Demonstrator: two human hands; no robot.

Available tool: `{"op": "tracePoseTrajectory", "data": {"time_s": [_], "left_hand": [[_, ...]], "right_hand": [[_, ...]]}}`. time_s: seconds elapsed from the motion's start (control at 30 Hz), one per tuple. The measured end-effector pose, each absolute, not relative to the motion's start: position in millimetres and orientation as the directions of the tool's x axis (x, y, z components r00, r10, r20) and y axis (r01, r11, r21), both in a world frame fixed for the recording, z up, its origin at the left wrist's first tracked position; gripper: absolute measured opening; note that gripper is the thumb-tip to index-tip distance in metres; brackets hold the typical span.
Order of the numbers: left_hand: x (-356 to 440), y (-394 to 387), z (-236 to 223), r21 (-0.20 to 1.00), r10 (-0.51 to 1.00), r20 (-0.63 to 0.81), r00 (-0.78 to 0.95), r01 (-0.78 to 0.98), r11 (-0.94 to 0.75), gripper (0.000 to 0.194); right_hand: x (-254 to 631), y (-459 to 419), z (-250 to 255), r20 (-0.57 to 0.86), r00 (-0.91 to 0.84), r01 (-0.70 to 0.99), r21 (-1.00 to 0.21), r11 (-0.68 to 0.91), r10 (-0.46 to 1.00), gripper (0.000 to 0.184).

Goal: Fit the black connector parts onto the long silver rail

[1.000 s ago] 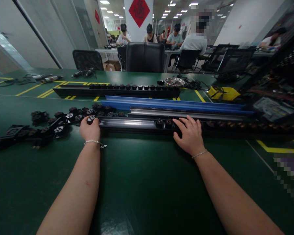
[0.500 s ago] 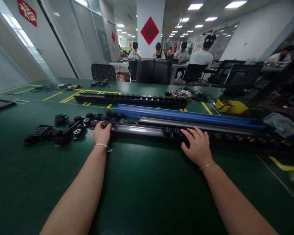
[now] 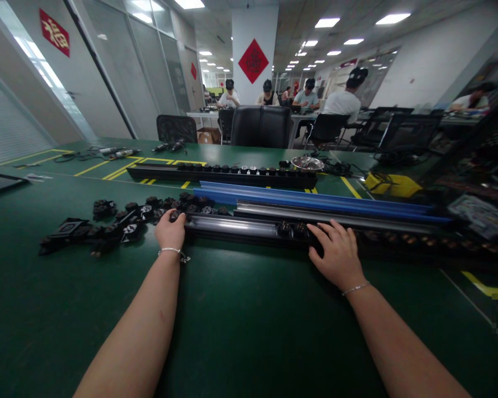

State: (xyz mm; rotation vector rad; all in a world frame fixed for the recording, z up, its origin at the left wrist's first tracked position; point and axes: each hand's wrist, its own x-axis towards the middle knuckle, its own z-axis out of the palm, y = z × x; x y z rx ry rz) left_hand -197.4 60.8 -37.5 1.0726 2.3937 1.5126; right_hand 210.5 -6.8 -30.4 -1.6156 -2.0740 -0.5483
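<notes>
A long black rail [image 3: 236,225] with a shiny inner channel lies across the green table in front of me. At its left end my left hand [image 3: 170,232] is closed, thumb and fingers around a small black round module [image 3: 175,216]. My right hand [image 3: 336,251] lies over the rail further right, fingers spread and open, thumb on the near side. Just left of its fingertips, two black round modules [image 3: 292,228] sit in the channel. More modules with copper-coloured parts [image 3: 415,240] line the rail to the right, partly dark. Loose black modules [image 3: 128,218] are heaped left of my left hand.
Behind the rail lie a second silver-and-black rail [image 3: 299,213], a blue rail [image 3: 315,200] and a black rail holding modules [image 3: 224,176]. Further back are a metal bowl [image 3: 307,163], a yellow bin [image 3: 392,185] and cabled tools [image 3: 116,152]. Several people sit at tables beyond.
The view has tilted up slightly, so the table scene sits a little lower. Both hands keep nearly the same places on the rail; the modules look unmoved.
</notes>
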Motion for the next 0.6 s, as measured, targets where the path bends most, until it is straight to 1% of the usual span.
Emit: {"op": "tracePoseTrajectory", "data": {"time_s": [0.07, 0.17, 0.27, 0.37, 0.43, 0.5, 0.6], "left_hand": [[-203.5, 63.1, -41.1, 0.849, 0.576, 0.247, -0.779, 0.461, 0.259, 0.041], [-211.0, 64.3, -42.7, 0.854, 0.581, 0.203, -0.788, 0.434, 0.289, 0.042], [-214.9, 61.5, -38.0, 0.799, 0.628, 0.158, -0.762, 0.472, 0.372, 0.043], [-217.4, 57.4, -30.6, 0.698, 0.686, 0.104, -0.720, 0.545, 0.465, 0.042], [-219.9, 55.9, -27.7, 0.645, 0.697, 0.062, -0.714, 0.562, 0.518, 0.042], [-223.9, 55.8, -27.5, 0.624, 0.678, 0.045, -0.734, 0.551, 0.554, 0.043], [-232.2, 57.3, -30.9, 0.646, 0.629, 0.072, -0.774, 0.516, 0.562, 0.044]], "right_hand": [[211.1, -6.4, -31.3, 0.580, -0.214, 0.970, 0.035, 0.239, 0.786, 0.046], [211.5, -6.0, -32.2, 0.586, -0.216, 0.970, 0.038, 0.239, 0.781, 0.046], [211.5, -5.9, -32.2, 0.585, -0.212, 0.972, 0.041, 0.232, 0.783, 0.046], [211.3, -6.1, -31.6, 0.579, -0.212, 0.972, 0.041, 0.232, 0.787, 0.045], [211.1, -6.4, -31.2, 0.578, -0.215, 0.971, 0.041, 0.235, 0.788, 0.045], [211.1, -6.5, -31.1, 0.580, -0.217, 0.970, 0.039, 0.239, 0.785, 0.045], [211.7, -6.1, -31.8, 0.583, -0.216, 0.969, 0.028, 0.246, 0.783, 0.046]]}}
